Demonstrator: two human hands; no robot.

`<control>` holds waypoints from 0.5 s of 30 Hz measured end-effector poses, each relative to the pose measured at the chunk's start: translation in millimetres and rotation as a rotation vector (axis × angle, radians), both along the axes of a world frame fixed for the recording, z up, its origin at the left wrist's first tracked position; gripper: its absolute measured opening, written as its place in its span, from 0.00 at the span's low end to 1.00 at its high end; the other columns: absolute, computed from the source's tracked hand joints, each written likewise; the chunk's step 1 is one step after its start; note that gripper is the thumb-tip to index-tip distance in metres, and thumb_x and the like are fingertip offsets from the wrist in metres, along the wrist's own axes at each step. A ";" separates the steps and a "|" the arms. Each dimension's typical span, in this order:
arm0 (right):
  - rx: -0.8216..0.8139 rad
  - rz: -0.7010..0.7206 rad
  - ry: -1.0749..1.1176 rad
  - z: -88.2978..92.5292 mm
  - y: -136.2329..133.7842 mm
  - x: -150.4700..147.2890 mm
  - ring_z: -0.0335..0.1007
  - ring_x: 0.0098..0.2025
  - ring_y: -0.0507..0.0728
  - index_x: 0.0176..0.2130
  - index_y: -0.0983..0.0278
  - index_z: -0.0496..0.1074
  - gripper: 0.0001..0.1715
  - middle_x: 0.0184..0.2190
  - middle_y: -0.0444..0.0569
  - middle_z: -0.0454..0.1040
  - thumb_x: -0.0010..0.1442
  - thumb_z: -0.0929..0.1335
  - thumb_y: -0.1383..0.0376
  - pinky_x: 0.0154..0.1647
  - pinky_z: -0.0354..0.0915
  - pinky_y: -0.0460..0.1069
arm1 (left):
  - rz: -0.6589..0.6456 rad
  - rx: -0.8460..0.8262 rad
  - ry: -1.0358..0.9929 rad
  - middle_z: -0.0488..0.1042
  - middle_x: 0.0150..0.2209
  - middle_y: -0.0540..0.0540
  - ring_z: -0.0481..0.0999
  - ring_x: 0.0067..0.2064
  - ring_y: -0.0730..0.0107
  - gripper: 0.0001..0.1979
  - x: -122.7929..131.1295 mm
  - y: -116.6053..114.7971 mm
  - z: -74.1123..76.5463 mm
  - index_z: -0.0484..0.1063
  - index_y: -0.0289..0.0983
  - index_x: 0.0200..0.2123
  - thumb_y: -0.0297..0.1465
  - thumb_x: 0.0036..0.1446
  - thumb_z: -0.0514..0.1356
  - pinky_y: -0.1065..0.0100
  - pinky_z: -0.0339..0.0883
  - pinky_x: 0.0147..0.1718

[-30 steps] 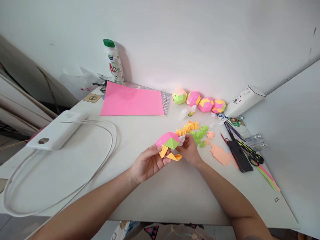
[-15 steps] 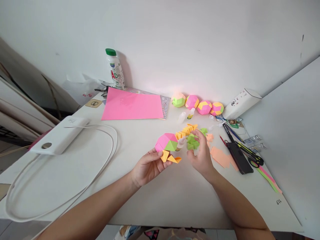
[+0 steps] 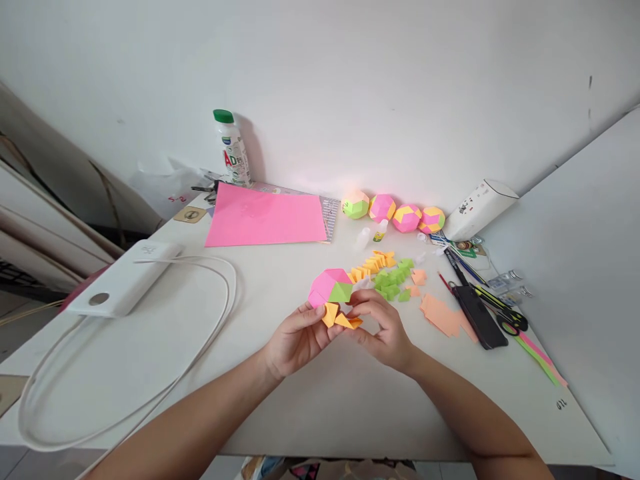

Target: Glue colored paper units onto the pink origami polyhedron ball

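My left hand grips a partly built folded-paper ball from below and the left. Its faces are pink and green, with orange flaps sticking out of the near side. My right hand is at the ball's right side, its thumb and fingers closed round the orange flap. Whether it also pinches a small piece is hidden. Just behind the fingers shows part of a translucent bottle tip. Beyond lie orange folded units, green folded units and small peach pieces.
Several finished paper balls line the wall. Before them stand small glue bottles. Pink paper lies at back left, near a white bottle. A white power strip trails cable leftward. On the right are a black phone-like case and scissors.
My right hand has moved left and down from above the green units to the orange flap on the ball. The left hand keeps its hold. The view has shifted slightly.
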State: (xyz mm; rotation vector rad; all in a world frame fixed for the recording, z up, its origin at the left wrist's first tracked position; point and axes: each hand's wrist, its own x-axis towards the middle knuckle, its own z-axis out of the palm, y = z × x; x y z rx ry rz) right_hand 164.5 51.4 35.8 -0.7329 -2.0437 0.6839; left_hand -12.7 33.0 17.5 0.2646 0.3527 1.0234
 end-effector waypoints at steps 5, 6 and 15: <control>-0.083 0.051 0.164 0.8 1.8 3.5 0.71 0.41 0.57 0.33 0.60 0.69 0.03 0.36 0.51 0.72 0.60 0.66 0.64 0.42 0.69 0.56 | -0.001 -0.031 0.003 0.77 0.32 0.46 0.75 0.33 0.74 0.10 0.9 0.1 -1.3 0.76 0.31 0.35 0.27 0.47 0.68 0.74 0.72 0.34; -0.118 0.057 0.196 1.7 2.0 4.7 0.71 0.41 0.58 0.35 0.60 0.69 0.03 0.38 0.51 0.73 0.61 0.65 0.63 0.44 0.68 0.57 | -0.007 -0.022 -0.001 0.76 0.31 0.47 0.74 0.33 0.73 0.10 1.2 -0.2 -1.7 0.76 0.31 0.35 0.27 0.47 0.68 0.74 0.71 0.32; -0.305 0.115 0.329 7.1 4.4 14.2 0.64 0.58 0.60 0.47 0.53 0.70 0.13 0.51 0.50 0.72 0.62 0.65 0.58 0.54 0.64 0.62 | -0.153 0.026 -0.003 0.70 0.32 0.46 0.69 0.33 0.72 0.09 8.8 -7.4 -10.1 0.75 0.33 0.32 0.30 0.46 0.68 0.71 0.64 0.30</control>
